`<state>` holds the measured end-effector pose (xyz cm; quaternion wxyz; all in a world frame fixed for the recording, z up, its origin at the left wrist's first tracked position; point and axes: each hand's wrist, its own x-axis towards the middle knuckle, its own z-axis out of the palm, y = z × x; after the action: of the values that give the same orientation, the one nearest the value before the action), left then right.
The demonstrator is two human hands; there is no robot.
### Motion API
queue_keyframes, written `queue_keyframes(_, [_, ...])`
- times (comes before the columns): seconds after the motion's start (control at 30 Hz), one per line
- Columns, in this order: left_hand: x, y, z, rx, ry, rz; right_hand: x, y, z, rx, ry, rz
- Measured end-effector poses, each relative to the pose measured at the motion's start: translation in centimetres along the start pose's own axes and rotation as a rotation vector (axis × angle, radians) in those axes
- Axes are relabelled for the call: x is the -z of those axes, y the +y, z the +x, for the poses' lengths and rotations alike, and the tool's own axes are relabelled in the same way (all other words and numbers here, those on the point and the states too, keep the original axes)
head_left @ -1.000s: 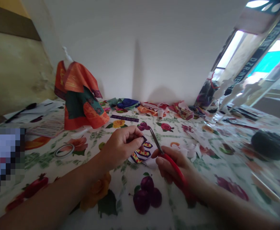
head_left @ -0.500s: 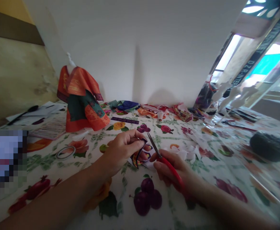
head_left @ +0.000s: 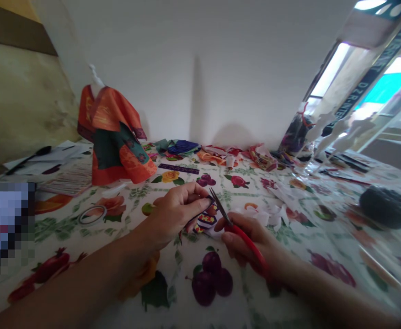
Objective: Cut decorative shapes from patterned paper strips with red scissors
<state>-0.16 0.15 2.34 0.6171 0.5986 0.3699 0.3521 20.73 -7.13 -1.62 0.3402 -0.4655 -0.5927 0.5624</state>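
Pinched between the thumb and fingers of my left hand [head_left: 183, 208] is a small piece of dark-edged fabric [head_left: 205, 220] with yellow, red and purple patterning. My right hand [head_left: 250, 237] grips red-handled scissors [head_left: 244, 240]. Their metal blades point up and to the left, slightly parted, close to the fabric's upper right edge. Part of the fabric is hidden behind my left fingers. A narrow dark purple strip [head_left: 179, 168] lies on the flowered tablecloth [head_left: 173, 292] beyond my hands.
An orange and green garment [head_left: 113, 137] hangs on a small stand at the left. A tape ring [head_left: 92, 214] lies nearer. Fabric scraps [head_left: 221, 156] line the wall. White mannequin forms [head_left: 344, 132] and a dark wrapped bundle [head_left: 388, 206] are at the right.
The fabric in my left hand has turned, showing more of its striped pattern, and its dark edge has shifted nearer the scissors' blades. The camera view has moved slightly.
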Motion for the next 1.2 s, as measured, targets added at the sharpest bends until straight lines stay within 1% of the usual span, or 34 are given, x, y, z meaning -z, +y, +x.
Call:
queue_keyframes(0.2, [0.12, 0.18, 0.08, 0.043, 0.016, 0.029, 0.14, -0.02, -0.22, 0.034, -0.058, 0.004])
queue_keyframes(0.37, [0.29, 0.34, 0.21, 0.021, -0.001, 0.071, 0.35, 0.19, -0.09, 0.05, -0.09, 0.016])
queue_keyframes(0.57, [0.68, 0.04, 0.28, -0.011, -0.028, 0.089, 0.36, -0.31, -0.18, 0.05, -0.121, 0.021])
queue_keyframes(0.8, [0.81, 0.0, 0.3, -0.057, -0.016, 0.129, 0.21, -0.57, -0.25, 0.049, -0.121, 0.01])
queue_keyframes(1.03, [0.86, -0.33, 0.44, -0.071, -0.028, 0.088, 0.17, -0.62, -0.27, 0.046, -0.113, 0.003])
queue_keyframes(1.2, [0.78, 0.0, 0.27, -0.086, -0.014, 0.102, 0.12, -0.54, -0.27, 0.023, -0.104, 0.013])
